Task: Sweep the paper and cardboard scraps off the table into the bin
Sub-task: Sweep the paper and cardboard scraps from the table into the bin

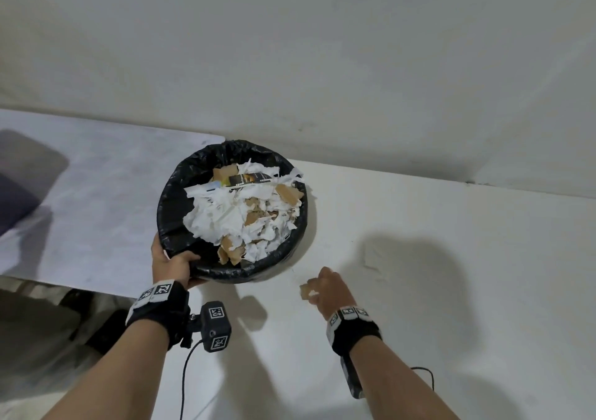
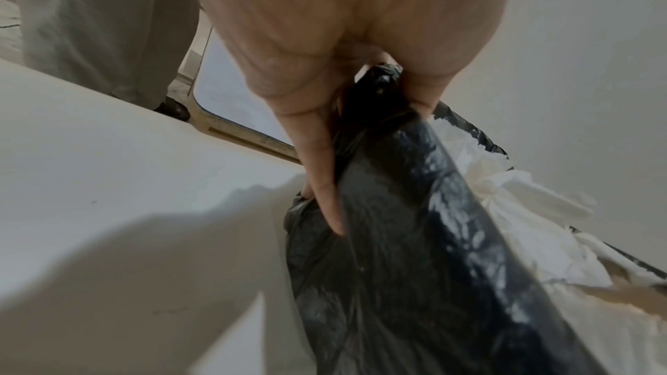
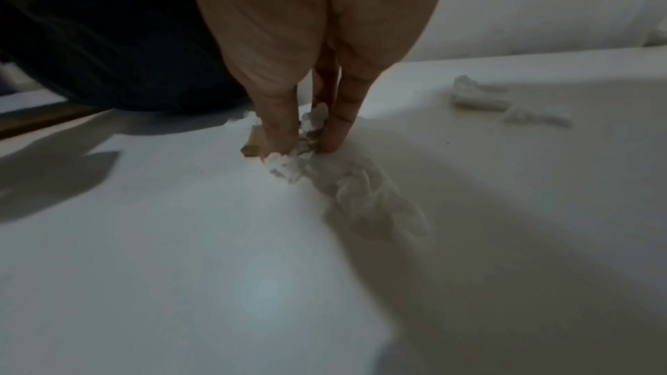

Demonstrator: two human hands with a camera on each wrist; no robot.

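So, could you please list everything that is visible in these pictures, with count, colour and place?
bin: one, lined with a black bag, on the white table's left edge, near the wall
scraps in bin: many, white paper and brown cardboard, heaped to the rim
table: one, white
scraps in hand: a few, white and brown, at the table surface
loose scraps: a few, white, on the table beyond the right hand
left hand: grips the bin's near rim
right hand: pinches the scraps beside the bin

black wrist straps [image 1: 161, 313] with square coded tags, boxy black wrist camera [image 1: 215, 326], trailing cable [image 1: 185, 377]
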